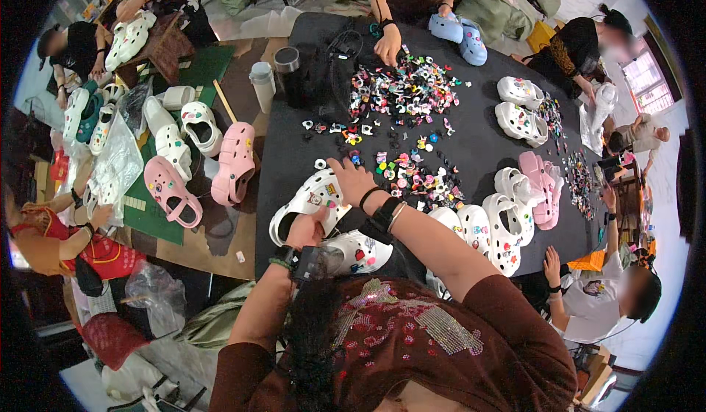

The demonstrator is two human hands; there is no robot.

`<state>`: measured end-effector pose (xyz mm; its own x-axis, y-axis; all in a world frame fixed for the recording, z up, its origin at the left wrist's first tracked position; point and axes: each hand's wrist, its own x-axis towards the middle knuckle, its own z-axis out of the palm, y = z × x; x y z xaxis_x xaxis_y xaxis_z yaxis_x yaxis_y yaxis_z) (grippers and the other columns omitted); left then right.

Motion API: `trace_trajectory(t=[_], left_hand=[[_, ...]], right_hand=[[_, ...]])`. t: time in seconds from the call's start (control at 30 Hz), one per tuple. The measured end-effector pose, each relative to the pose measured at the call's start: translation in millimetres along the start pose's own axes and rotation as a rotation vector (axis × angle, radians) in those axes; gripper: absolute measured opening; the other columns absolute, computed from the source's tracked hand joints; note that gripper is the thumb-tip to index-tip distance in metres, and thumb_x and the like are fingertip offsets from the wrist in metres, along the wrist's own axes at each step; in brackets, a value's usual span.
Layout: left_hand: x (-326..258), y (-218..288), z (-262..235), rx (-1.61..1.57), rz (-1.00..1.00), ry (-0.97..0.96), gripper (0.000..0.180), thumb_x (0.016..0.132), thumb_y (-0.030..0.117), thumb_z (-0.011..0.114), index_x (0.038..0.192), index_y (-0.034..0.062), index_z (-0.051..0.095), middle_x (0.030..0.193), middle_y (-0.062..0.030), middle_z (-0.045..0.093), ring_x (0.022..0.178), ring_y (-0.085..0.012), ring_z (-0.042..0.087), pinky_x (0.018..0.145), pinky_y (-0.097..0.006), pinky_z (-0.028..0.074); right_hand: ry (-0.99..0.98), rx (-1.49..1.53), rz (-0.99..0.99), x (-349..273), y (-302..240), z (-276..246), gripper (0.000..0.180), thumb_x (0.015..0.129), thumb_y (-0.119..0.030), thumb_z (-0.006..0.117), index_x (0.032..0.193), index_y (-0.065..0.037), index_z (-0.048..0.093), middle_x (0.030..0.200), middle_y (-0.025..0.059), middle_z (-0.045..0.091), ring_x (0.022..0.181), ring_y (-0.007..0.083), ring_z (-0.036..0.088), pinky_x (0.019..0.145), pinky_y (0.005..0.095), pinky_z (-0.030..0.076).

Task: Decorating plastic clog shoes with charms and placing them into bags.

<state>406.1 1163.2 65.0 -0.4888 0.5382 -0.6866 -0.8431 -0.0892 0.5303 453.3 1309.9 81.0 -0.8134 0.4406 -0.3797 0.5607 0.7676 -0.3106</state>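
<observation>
My left hand (307, 230) grips the heel end of a white clog (305, 200) lying on the black table (485, 151). My right hand (351, 179) rests on the top of the same clog near its toe, fingers pressing on it beside small coloured charms. A second white clog (358, 252) with charms lies just below it, near my chest. A heap of small colourful shoe charms (414, 177) lies right beside my right hand, and a bigger heap (402, 88) sits farther back.
White clogs (491, 228) and a pink pair (543, 188) line the table's right side. Other people work around the table; one hand (387, 44) reaches into the far charm heap. Pink and white clogs (198, 155) lie on the floor at left, with cups (262, 85) nearby.
</observation>
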Motion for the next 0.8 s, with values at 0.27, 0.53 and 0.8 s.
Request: trace_trajectory(t=[0.27, 0.53, 0.8], left_hand=[[39.8, -13.0, -63.0, 0.408, -0.105, -0.127, 0.017, 0.087, 0.015, 0.060, 0.095, -0.0007, 0.060, 0.077, -0.0060, 0.061, 0.063, -0.0164, 0.058, 0.052, -0.030, 0.043], [6.7, 4.4, -83.2, 0.719, 0.274, -0.147, 0.029, 0.085, 0.015, 0.059, 0.104, -0.0058, 0.056, 0.087, -0.0113, 0.065, 0.078, -0.0169, 0.062, 0.067, -0.029, 0.048], [-70.2, 35.9, -43.2, 1.961, 0.572, -0.227, 0.063, 0.070, 0.049, 0.072, 0.114, 0.0066, 0.058, 0.118, -0.0126, 0.055, 0.122, -0.0353, 0.039, 0.101, -0.059, 0.022]], right_hand=[[-0.133, 0.087, -0.052, 11.2, 3.1, 2.3, 0.108, 0.050, -0.013, 0.087, 0.139, -0.023, 0.027, 0.118, 0.0217, 0.050, 0.109, 0.0437, 0.051, 0.090, 0.0493, 0.046], [-0.491, 0.314, -0.094, -15.4, 40.5, -4.3, 0.098, 0.058, -0.053, 0.080, 0.130, -0.001, 0.040, 0.108, 0.0174, 0.061, 0.096, 0.0294, 0.061, 0.081, 0.0363, 0.049], [-0.210, 0.470, -0.083, -48.9, 92.9, 32.3, 0.070, 0.074, -0.049, 0.071, 0.121, 0.000, 0.054, 0.112, 0.0148, 0.061, 0.106, 0.0234, 0.057, 0.089, 0.0344, 0.046]])
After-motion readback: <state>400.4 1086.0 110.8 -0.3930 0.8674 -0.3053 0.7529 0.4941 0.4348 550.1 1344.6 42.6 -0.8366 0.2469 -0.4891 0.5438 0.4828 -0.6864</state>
